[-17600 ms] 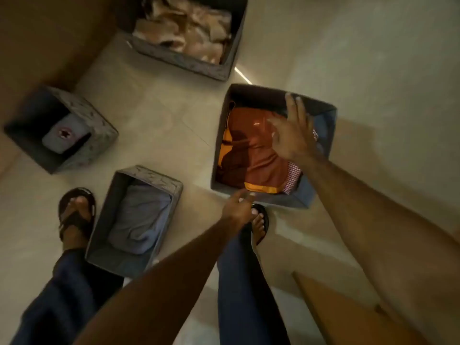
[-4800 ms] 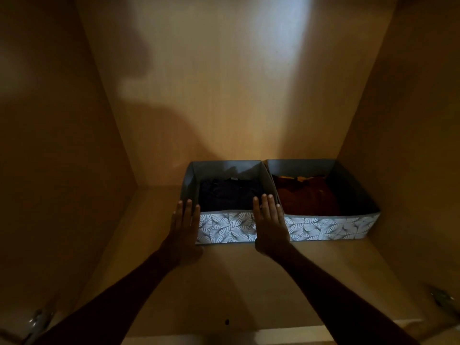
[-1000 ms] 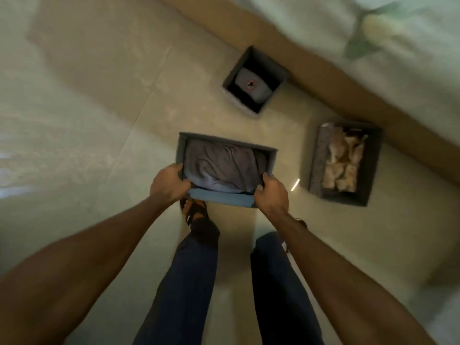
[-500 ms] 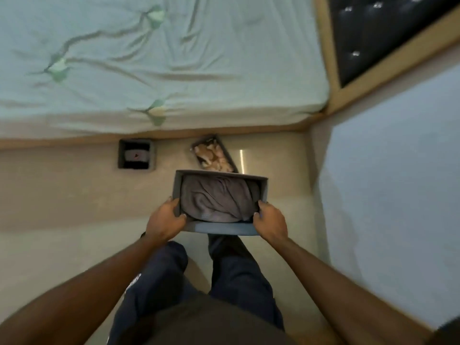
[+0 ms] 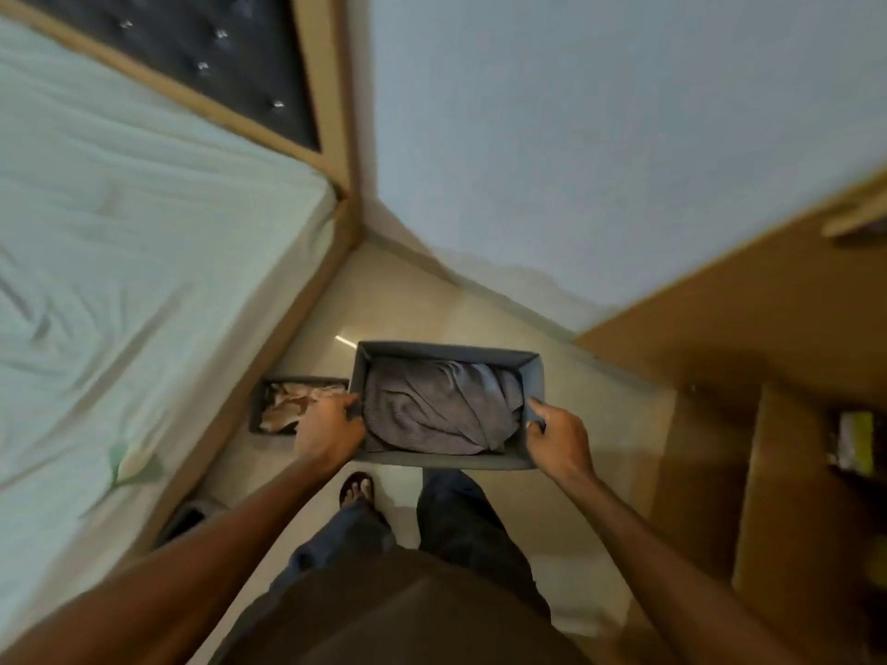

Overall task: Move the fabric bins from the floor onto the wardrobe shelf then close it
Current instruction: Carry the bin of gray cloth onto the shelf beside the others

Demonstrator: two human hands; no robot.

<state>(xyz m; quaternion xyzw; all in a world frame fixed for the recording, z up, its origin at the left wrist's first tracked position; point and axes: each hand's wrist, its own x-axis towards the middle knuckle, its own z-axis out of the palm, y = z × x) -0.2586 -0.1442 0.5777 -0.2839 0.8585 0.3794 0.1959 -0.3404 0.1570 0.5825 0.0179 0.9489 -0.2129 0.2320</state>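
Carried bin (image 5: pixel 446 351) has swung from bed (image 5: pixel 120 232) (now left) toward wardrobe (image 5: pixel 744 324).

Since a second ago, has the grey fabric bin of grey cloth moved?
Yes: the grey bin rose from the floor, above the beige-cloth bin resting beside the bed.

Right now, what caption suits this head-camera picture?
Left hand and right hand carry a grey fabric bin of folded grey cloth.

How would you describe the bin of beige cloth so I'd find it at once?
Find the bed with the pale green sheet. On the floor by its wooden side stands a dark bin, partly hidden by the left hand. Unlike the carried bin of grey cloth, it holds crumpled beige cloth.
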